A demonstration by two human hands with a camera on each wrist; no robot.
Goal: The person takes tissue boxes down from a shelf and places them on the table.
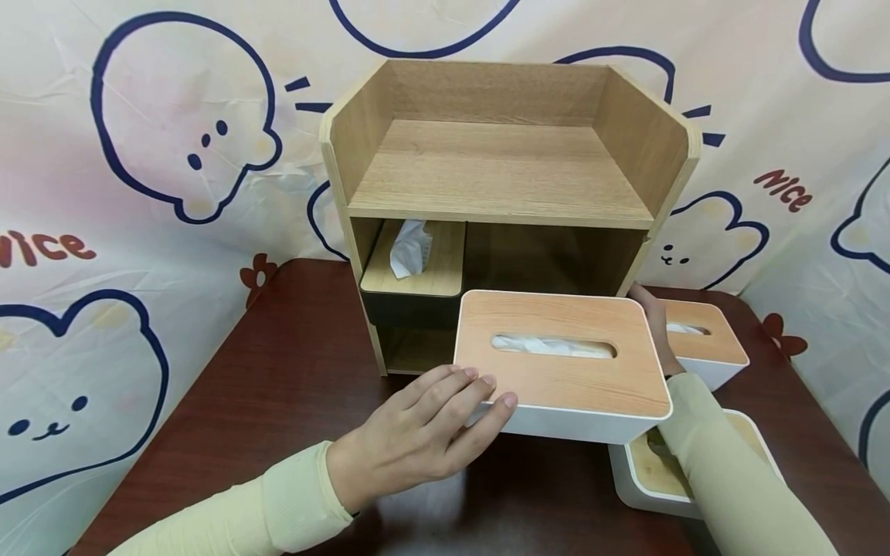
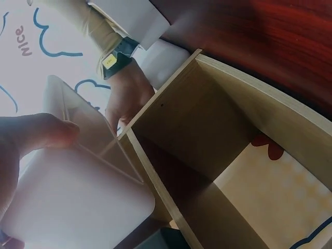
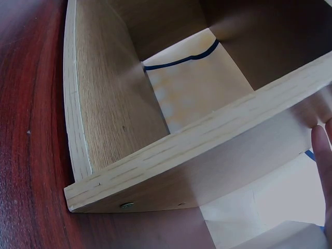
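Observation:
My left hand [image 1: 424,432] grips the left front corner of a white tissue box [image 1: 563,386] with a wood-look lid. Its fingers lie on the lid, and white tissue shows in the slot. The box is tilted in front of a wooden desk shelf [image 1: 501,166], overlapping its right compartment. My right hand [image 1: 652,328] is beyond the box, at the shelf's right side panel, partly hidden by the box. In the right wrist view, its straight fingers [image 3: 322,166] touch the panel's outer face.
A wood-topped tissue box [image 1: 431,266] with tissue sticking out sits in the shelf's left compartment. Another white tissue box [image 1: 705,332] stands right of the shelf. Under my right forearm is a light-rimmed box [image 1: 650,506]. Everything stands on a dark red-brown table [image 1: 264,417] before patterned cloth.

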